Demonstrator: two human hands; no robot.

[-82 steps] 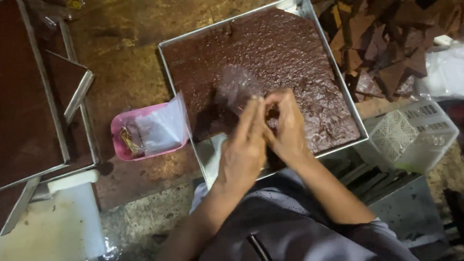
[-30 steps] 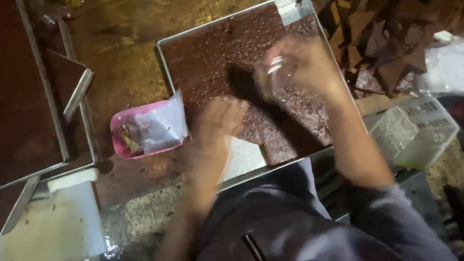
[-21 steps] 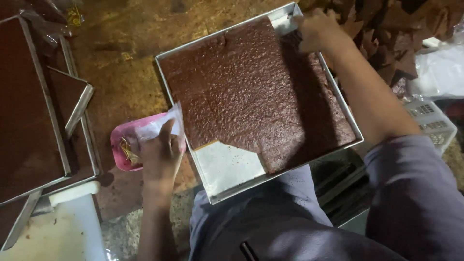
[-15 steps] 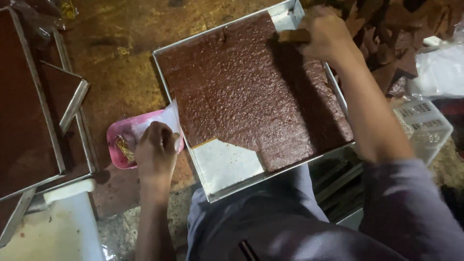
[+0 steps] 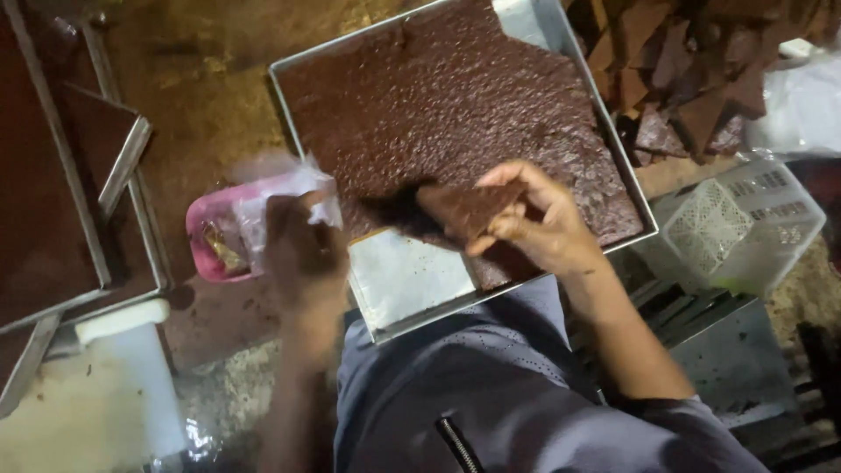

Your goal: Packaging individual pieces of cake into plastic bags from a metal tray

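Head view: one person seated over a metal tray (image 5: 638,188) of dark brown slab cake (image 5: 438,114); a bare steel patch shows at the tray's 7 o'clock corner and another at its 1 o'clock corner.
Right hand (image 5: 526,223): grip pinches a cut brown piece (image 5: 473,210) between thumb and fingers, held just above the slab near the tray's 6 o'clock edge.
Left hand (image 5: 302,250): blurred; fingers seem curled on a clear plastic wrapper (image 5: 293,197) at the pink tub (image 5: 203,245), which lies at 9 o'clock of the tray. Whether the grip has really closed on the wrapper, I cannot tell.
Piece risk: it looks soft and crumbly; a hard pinch could crack it or shed crumbs onto the lap (image 5: 491,385).
Drop risk: the piece hangs over the tray's near edge; a slip there would likely land it on the lap or the floor (image 5: 175,52), not back on the slab.
Wrapper risk: thin film held one-handed may fold shut or cling, so the piece could miss its mouth.
Tub risk: it is light and sits on uneven ground; a tug on the wrapper could tip it.
Tray risk: it appears to rest across the knees; a shift of the legs might tilt it.
Nearby: stacked pieces (image 5: 692,79) at 2 o'clock, a white basket (image 5: 736,228) at 4 o'clock, more trays (image 5: 79,201) at 9 o'clock.
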